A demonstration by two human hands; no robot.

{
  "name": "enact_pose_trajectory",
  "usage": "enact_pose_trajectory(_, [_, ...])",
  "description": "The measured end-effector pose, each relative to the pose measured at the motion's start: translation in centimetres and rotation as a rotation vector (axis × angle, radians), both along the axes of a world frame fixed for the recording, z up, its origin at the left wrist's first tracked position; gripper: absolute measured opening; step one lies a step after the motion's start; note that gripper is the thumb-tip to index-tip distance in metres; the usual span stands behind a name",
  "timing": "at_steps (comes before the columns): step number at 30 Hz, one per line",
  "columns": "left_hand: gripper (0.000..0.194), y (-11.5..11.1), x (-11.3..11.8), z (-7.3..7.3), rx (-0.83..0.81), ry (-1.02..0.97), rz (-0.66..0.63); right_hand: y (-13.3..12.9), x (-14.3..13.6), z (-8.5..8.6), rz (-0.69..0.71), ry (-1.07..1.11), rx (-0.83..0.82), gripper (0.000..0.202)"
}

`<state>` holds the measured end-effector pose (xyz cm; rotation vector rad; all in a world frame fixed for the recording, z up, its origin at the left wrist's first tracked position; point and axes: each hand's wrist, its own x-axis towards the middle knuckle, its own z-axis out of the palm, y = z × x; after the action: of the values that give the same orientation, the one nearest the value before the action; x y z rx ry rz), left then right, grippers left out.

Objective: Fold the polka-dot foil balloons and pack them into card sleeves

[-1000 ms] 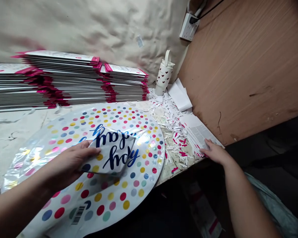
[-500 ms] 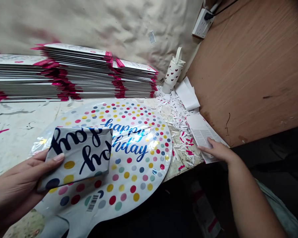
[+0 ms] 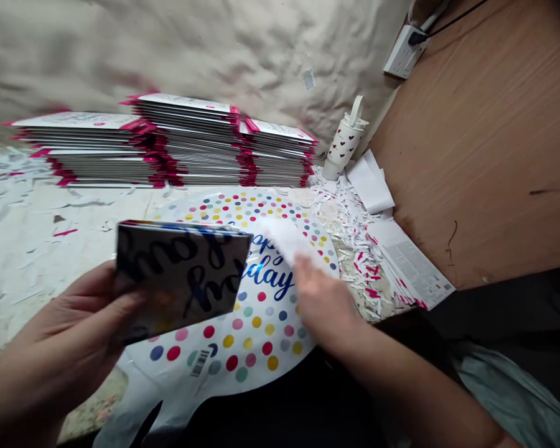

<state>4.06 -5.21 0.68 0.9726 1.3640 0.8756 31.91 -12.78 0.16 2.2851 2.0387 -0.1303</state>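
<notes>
My left hand (image 3: 70, 336) is closed on a folded foil balloon (image 3: 182, 280), thumb across its face; its top edge shows layered folds and its dark blue lettering is upside down. My right hand (image 3: 324, 298), smeared by motion, is closed on a blurred white sheet of paper (image 3: 284, 239) to the right of the folded balloon and apart from it. Beneath both hands a flat polka-dot foil balloon (image 3: 256, 361) with blue "happy birthday" lettering lies spread on the table, its neck toward me. A barcode label (image 3: 200, 363) sits near that neck.
Stacks of white packets with pink edges (image 3: 200, 152) stand along the back wall. To their right are a white tumbler with hearts (image 3: 345, 146), paper shreds (image 3: 350, 218), loose white paper (image 3: 369, 183) and printed sheets (image 3: 415, 261). A wooden panel (image 3: 494, 137) borders the right side.
My right hand has come left from the printed sheets, bringing a white sheet of paper. My left hand has tilted the folded balloon so its top edge shows. The view has shifted slightly left.
</notes>
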Motion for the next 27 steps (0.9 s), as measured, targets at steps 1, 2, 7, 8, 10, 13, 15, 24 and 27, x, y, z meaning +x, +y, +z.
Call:
enact_pose_trajectory(1, [0.052,-0.4,-0.2,-0.2,0.058,0.017,-0.092,0.3,-1.7,-0.5,0.083,0.087,-0.133,0.057])
enact_pose_trajectory(2, [0.047,-0.7,-0.4,-0.4,0.113,0.064,-0.201,0.6,-2.6,-0.6,0.138,0.183,-0.213,0.057])
enact_pose_trajectory(7, [0.026,-1.4,0.9,0.3,0.339,0.418,-0.732,1.8,-1.1,1.5,0.433,0.826,-0.081,0.109])
enact_pose_trajectory(8, [0.027,-1.3,1.7,0.8,0.364,0.437,-0.839,2.3,-0.6,1.7,0.481,0.960,-0.131,0.106])
enact_pose_trajectory(10, [0.029,-1.1,3.5,2.0,0.412,0.481,-0.951,3.5,0.3,1.1,0.463,1.191,-0.357,0.078])
enact_pose_trajectory(13, [0.032,-1.5,6.6,3.1,0.653,0.624,-0.776,5.7,2.5,-1.8,0.034,1.428,-0.419,0.034])
enact_pose_trajectory(15, [0.029,-2.4,9.3,2.6,0.851,0.694,-0.728,7.1,4.6,-3.8,-0.292,1.467,-0.228,0.022])
enact_pose_trajectory(24, [0.074,-2.4,15.1,-6.3,0.844,0.911,-1.278,7.7,9.8,-4.3,-0.420,1.548,0.065,0.028])
enact_pose_trajectory(27, [0.054,-0.8,9.9,-4.7,0.825,0.674,-1.556,7.8,9.8,-3.8,-0.344,1.574,0.022,0.035])
